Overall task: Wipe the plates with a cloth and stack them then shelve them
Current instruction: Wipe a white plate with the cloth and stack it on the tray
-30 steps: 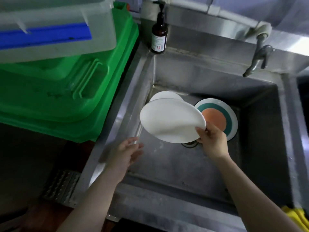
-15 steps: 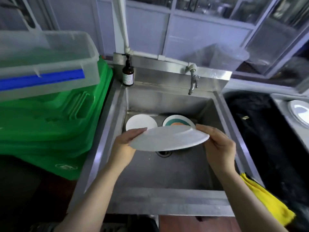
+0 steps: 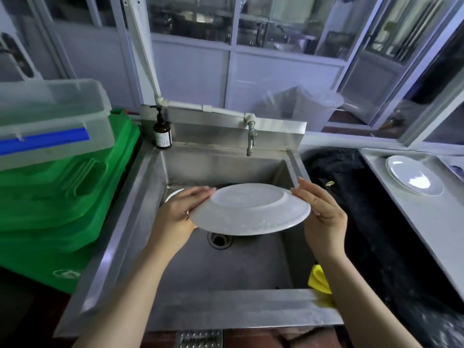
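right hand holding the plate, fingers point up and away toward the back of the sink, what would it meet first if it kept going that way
Probably the back wall of the sink, below the tap. The right hand grips the white plate at its rim; nothing else shows in that line, though depth is unclear.

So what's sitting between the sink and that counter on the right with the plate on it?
In the head view, a black bag-lined bin fills the gap between the sink and the counter holding the white plate.

white plate (image 3: 251,209), grey steel sink (image 3: 226,267), green crates (image 3: 62,197), yellow cloth (image 3: 320,280), brown soap bottle (image 3: 162,131), blue-striped clear bin (image 3: 50,121).
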Demonstrator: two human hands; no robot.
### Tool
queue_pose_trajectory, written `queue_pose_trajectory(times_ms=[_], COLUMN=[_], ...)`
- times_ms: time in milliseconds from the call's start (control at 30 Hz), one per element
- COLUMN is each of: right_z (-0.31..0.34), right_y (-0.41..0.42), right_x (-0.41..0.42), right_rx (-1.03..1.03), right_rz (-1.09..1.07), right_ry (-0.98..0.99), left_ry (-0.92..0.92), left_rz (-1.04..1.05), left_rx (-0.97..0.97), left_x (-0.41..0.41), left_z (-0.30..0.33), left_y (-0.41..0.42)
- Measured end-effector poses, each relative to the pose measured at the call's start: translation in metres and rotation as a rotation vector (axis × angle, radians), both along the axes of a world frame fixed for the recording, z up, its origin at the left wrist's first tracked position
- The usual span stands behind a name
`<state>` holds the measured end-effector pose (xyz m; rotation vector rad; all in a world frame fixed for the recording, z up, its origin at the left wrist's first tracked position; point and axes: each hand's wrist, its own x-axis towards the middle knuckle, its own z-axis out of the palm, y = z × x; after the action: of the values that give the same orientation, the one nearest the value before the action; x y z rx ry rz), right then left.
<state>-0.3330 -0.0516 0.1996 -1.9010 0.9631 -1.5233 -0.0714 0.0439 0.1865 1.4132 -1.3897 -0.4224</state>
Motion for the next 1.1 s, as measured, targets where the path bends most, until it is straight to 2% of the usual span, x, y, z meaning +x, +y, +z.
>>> queue_pose_trajectory(times_ms=[100,167,267,400,600,700,800,867,967,1100], right_z=[0.006,0.007,0.009,0.012,0.003,-0.001,-0.003,-0.004,-0.004,-0.007], right_y=[-0.016,-0.024,-0.036,-0.043,-0.046,-0.049,-0.054,-0.056,-0.058,-0.056], right_x=[-0.023,-0.046,-0.078,-0.105,-0.118,-0.117,-0.115,-0.114,-0.114,-0.115], right_rx=[0.052,0.137,0.188,0.24,0.232,0.24,0.265,0.304,0.398,0.505], right_rz=[0.061,0.082,0.079,0.145,0.214,0.204,0.181,0.208,0.265,0.28], right_ry=[0.006,-0.011,-0.018,-0.048,0.015,0.052,0.116,0.113,0.05,0.012], left_ry=[-0.058,-0.146,-0.317,-0.295,-0.3,-0.157,0.143,0.233,0.391,0.623], left_rz=[0.051,0.111,0.121,0.15,0.255,0.284,0.457,0.449,0.28,0.02], left_rx=[-0.013,-0.016,-0.124,-0.108,-0.07,0.033,0.328,0.348,0.313,0.48], left_x=[-0.025,-0.052,-0.093,-0.133,-0.164,-0.177,-0.184,-0.188,-0.19,-0.187], left_z=[-0.002,0.0,0.005,0.012,0.01,0.01,0.001,-0.004,-0.005,-0.018], left_y=[-0.011,-0.013,-0.016,-0.012,0.007,0.017,0.019,0.021,0.025,0.025])
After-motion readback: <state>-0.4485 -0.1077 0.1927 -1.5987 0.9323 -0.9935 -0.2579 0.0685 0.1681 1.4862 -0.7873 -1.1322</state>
